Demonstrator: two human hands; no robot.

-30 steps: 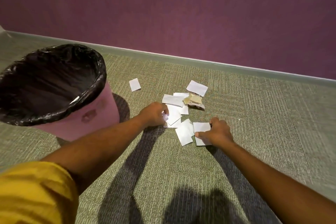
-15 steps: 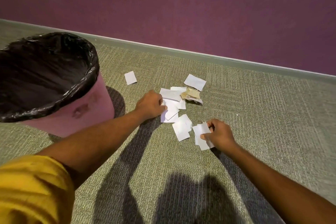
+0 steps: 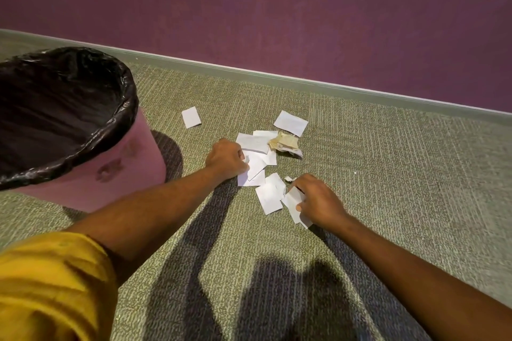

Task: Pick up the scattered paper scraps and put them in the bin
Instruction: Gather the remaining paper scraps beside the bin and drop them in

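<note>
Several white paper scraps (image 3: 256, 144) lie in a loose heap on the carpet, with a crumpled yellowish scrap (image 3: 285, 142) among them. One scrap (image 3: 191, 117) lies apart near the bin, another (image 3: 291, 122) at the heap's far side. My left hand (image 3: 225, 158) has its fingers curled on the scraps at the heap's left edge. My right hand (image 3: 318, 202) grips a couple of white scraps (image 3: 293, 202), bent up off the floor. The pink bin (image 3: 122, 163) with a black liner stands at the left.
A green-grey carpet (image 3: 388, 174) covers the floor and ends at a pale skirting board (image 3: 332, 86) under a purple wall. My yellow sleeve (image 3: 50, 285) fills the lower left. Shadows of my arms fall across the carpet in front.
My right hand has gathered its scraps and pulled them slightly toward me, bending them off the carpet. My left hand has stayed on the heap's left edge. The camera has shifted a little.
</note>
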